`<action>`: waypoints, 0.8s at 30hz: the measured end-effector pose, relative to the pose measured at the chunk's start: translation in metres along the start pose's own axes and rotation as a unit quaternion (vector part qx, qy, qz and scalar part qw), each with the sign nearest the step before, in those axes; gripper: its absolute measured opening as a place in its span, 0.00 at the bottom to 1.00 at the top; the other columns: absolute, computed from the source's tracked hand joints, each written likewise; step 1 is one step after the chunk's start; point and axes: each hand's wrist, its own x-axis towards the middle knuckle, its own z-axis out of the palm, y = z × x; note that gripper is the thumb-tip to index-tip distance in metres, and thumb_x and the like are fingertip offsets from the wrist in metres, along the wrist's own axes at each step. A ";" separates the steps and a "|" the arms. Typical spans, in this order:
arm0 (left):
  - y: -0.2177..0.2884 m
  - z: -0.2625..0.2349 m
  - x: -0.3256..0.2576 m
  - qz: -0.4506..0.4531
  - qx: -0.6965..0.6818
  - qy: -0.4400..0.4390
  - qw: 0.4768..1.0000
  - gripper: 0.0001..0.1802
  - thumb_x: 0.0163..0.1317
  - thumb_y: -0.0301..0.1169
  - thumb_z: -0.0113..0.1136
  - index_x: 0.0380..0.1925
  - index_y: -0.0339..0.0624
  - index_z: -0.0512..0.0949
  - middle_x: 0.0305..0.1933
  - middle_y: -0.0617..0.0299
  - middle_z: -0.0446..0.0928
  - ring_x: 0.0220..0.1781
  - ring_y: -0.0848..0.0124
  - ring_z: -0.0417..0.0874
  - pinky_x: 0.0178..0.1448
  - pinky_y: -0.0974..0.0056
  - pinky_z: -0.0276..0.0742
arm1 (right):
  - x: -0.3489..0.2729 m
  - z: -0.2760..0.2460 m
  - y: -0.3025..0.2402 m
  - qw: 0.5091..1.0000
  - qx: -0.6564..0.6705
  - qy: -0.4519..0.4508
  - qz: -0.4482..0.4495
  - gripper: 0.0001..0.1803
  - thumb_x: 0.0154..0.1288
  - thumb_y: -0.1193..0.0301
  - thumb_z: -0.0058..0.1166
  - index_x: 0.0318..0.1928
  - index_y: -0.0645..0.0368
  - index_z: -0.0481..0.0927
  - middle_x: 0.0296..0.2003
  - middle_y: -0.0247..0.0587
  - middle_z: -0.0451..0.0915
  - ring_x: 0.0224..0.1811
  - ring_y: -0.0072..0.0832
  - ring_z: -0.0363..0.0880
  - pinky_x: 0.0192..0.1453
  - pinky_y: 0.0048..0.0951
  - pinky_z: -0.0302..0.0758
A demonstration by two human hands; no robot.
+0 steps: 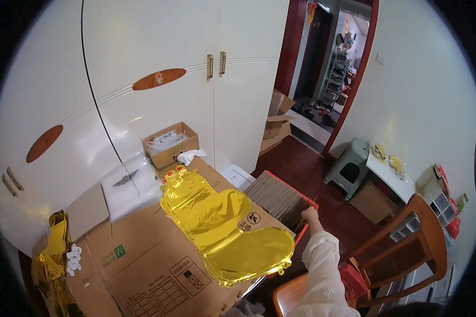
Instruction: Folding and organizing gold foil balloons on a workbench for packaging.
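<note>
My right hand reaches out at the end of a white sleeve to the near right corner of a red-edged crate. Its fingers are curled at the red rim, beside a tightly packed row of thin brown cardboard pieces. What they grip there is too small to make out. My left hand is out of view. Left of the crate, a flat gold foil balloon, uninflated and wrinkled, lies across a big cardboard sheet. Small red marks show at its far end.
A small carton of clear plastic packets stands by the white wardrobe. More gold foil hangs at the left edge, near white crumpled bits. A wooden chair stands right of my arm, and a grey-green stool behind.
</note>
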 end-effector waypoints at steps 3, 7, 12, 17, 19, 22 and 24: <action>-0.003 0.000 0.004 -0.003 -0.003 -0.006 1.000 0.13 0.59 0.26 0.63 0.44 0.35 0.79 0.25 0.56 0.72 0.22 0.61 0.74 0.26 0.59 0.72 | -0.025 0.004 -0.010 0.995 -0.046 0.083 0.003 0.38 0.62 0.70 0.52 0.71 0.58 0.52 0.58 0.54 0.75 0.60 0.48 0.76 0.58 0.50 0.76; -0.006 0.001 0.007 -0.004 -0.004 -0.014 1.000 0.14 0.59 0.26 0.63 0.45 0.35 0.78 0.25 0.56 0.72 0.22 0.61 0.74 0.25 0.59 0.72 | -0.037 0.012 -0.018 0.970 -0.141 0.188 -0.068 0.37 0.67 0.68 0.46 0.74 0.55 0.49 0.59 0.46 0.74 0.62 0.42 0.72 0.58 0.49 0.73; -0.009 0.003 0.007 -0.006 -0.008 -0.023 1.000 0.16 0.58 0.26 0.63 0.47 0.35 0.78 0.24 0.57 0.71 0.22 0.62 0.74 0.25 0.59 0.71 | -0.029 0.020 -0.013 0.979 -0.147 0.140 -0.018 0.39 0.68 0.68 0.43 0.76 0.51 0.43 0.63 0.39 0.72 0.65 0.37 0.69 0.63 0.47 0.67; -0.011 0.004 0.007 -0.013 -0.009 -0.030 0.999 0.17 0.58 0.27 0.63 0.49 0.35 0.77 0.24 0.57 0.71 0.22 0.62 0.73 0.25 0.60 0.71 | -0.025 0.027 -0.008 0.974 -0.178 0.134 -0.030 0.38 0.68 0.67 0.41 0.76 0.54 0.44 0.60 0.39 0.75 0.64 0.36 0.70 0.62 0.44 0.66; -0.011 0.004 0.008 -0.016 -0.008 -0.034 0.999 0.18 0.58 0.27 0.63 0.49 0.35 0.76 0.24 0.58 0.71 0.22 0.62 0.73 0.25 0.60 0.70 | -0.019 0.029 -0.006 0.968 -0.202 0.143 -0.041 0.37 0.68 0.67 0.41 0.75 0.56 0.47 0.59 0.42 0.76 0.63 0.37 0.71 0.61 0.42 0.67; -0.009 0.003 0.007 -0.022 -0.004 -0.038 0.999 0.19 0.58 0.27 0.63 0.50 0.36 0.76 0.24 0.58 0.71 0.22 0.63 0.73 0.25 0.60 0.70 | -0.011 0.039 -0.010 0.943 -0.253 0.190 -0.104 0.34 0.69 0.68 0.41 0.73 0.59 0.53 0.55 0.49 0.78 0.58 0.40 0.74 0.58 0.41 0.68; -0.013 0.003 0.011 -0.012 -0.012 -0.042 0.999 0.20 0.58 0.27 0.63 0.51 0.36 0.76 0.24 0.58 0.70 0.22 0.63 0.73 0.25 0.60 0.70 | 0.015 0.049 0.007 0.911 -0.276 0.243 -0.188 0.32 0.70 0.68 0.39 0.72 0.61 0.54 0.49 0.56 0.79 0.50 0.42 0.78 0.55 0.46 0.71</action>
